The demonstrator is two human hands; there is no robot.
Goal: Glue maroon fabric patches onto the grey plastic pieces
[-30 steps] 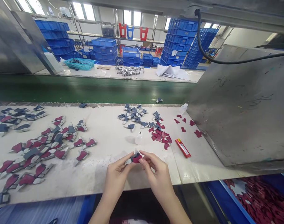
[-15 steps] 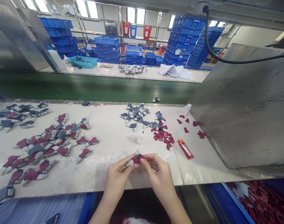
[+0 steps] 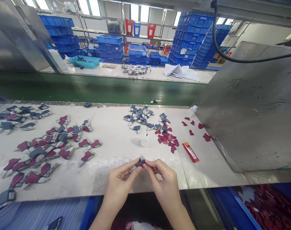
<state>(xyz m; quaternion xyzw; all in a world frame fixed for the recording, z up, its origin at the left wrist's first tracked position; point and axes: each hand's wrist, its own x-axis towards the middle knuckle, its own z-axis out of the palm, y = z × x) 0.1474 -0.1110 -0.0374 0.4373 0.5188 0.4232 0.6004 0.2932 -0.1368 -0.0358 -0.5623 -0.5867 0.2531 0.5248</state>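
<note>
Maroon-and-grey part (image 3: 141,163) sits between the fingertips of both hands, over the near side of the bench (image 3: 112,148). The left hand (image 3: 120,181) pinches its left end between thumb and finger, and the right hand (image 3: 165,180) grips its right side likewise, so neither is nearer. Its long axis seems to slant from a pale tip, pointing away from the person, back toward the left thumb, though the fingers hide too much to be sure. Just beyond stands a small translucent bottle (image 3: 145,140), apart from both hands. Loose maroon pieces (image 3: 169,137) lie ahead on the right hand's side; a broad spread of similar parts (image 3: 64,153) lies off to the left.
</note>
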